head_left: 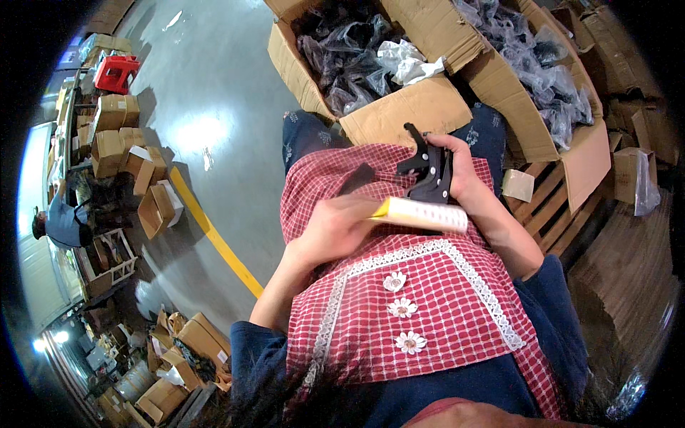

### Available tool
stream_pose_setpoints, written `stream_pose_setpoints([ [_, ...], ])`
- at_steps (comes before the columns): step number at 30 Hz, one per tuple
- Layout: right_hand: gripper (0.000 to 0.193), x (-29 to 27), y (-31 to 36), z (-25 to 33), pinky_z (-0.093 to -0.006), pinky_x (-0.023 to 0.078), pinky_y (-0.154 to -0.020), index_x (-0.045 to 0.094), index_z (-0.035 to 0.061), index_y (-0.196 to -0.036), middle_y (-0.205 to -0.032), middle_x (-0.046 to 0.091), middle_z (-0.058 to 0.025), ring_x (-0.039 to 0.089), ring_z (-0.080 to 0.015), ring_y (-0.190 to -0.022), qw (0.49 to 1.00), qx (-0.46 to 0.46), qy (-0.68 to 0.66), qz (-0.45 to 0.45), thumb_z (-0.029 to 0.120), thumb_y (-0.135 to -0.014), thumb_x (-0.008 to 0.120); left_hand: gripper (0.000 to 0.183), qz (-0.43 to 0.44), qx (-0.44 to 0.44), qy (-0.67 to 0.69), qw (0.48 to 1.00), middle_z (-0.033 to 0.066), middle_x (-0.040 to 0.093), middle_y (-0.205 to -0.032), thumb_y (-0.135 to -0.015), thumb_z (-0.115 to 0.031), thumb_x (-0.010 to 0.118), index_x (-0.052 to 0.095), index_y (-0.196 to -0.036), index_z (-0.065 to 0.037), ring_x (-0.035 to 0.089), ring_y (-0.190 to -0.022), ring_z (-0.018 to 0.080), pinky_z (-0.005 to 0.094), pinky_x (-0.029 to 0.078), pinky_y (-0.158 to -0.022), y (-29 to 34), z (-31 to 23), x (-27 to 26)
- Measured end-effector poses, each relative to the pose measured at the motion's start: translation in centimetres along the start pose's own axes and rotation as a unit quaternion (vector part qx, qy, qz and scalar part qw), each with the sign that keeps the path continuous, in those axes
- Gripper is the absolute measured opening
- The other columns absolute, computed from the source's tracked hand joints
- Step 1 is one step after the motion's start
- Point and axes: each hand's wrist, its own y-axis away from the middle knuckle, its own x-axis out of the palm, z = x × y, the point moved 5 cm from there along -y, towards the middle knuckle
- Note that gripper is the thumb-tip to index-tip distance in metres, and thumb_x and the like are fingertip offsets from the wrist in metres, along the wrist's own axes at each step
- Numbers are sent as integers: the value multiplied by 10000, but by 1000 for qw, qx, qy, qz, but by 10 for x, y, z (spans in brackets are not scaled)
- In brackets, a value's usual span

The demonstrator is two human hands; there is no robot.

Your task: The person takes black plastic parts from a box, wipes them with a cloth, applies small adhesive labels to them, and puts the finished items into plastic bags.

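My right hand [457, 167] is closed round a black piece [430, 171] with a hooked end and several silvery rivets or snaps; its exact kind I cannot tell. Held in my left hand [334, 227], a yellow-and-white strip with printing [428, 215] is smeared by motion and lies across the near end of the black piece. A blurred dark shape [359, 178] shows just beyond the left fingers. Both hands are over my lap, above a red checked apron [385, 285] with white lace and daisies.
Ahead stands an open carton [407, 110] of plastic-wrapped dark items; a second open carton [499, 85] is right of it, near a wooden pallet [549, 200]. Left are a yellow floor line [214, 235], stacked boxes [114, 150], a red stool [116, 73] and another person [64, 219].
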Motion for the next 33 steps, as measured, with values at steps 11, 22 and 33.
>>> stream_pose_setpoints([
  [11,425,-15,40,80,-563,512,-953,568,-3,-1244,-1200,647,-207,639,-391,-1061,949,-308,-61,-33,246,-900,562,655,-231,-91,-358,900,285,560,-1333,-870,-307,733,500,-1374,41,529,-1267,382,450,397,-1078,-114,96,-59],
  [22,841,70,84,61,-305,435,-819,423,-85,-1361,-800,593,-124,566,-202,-779,876,-378,220,201,334,-664,634,716,193,-267,724,605,188,613,-1279,-966,-612,466,419,-1438,-76,626,-1148,332,496,572,-875,-111,30,100],
  [33,671,57,52,60,-349,433,-1024,430,31,-1438,-1353,506,-123,533,-221,-1203,869,-356,344,10,254,-881,730,454,-214,-172,512,814,76,631,-1116,-763,121,599,567,-1187,-38,651,-998,190,316,563,-829,-103,45,34],
])
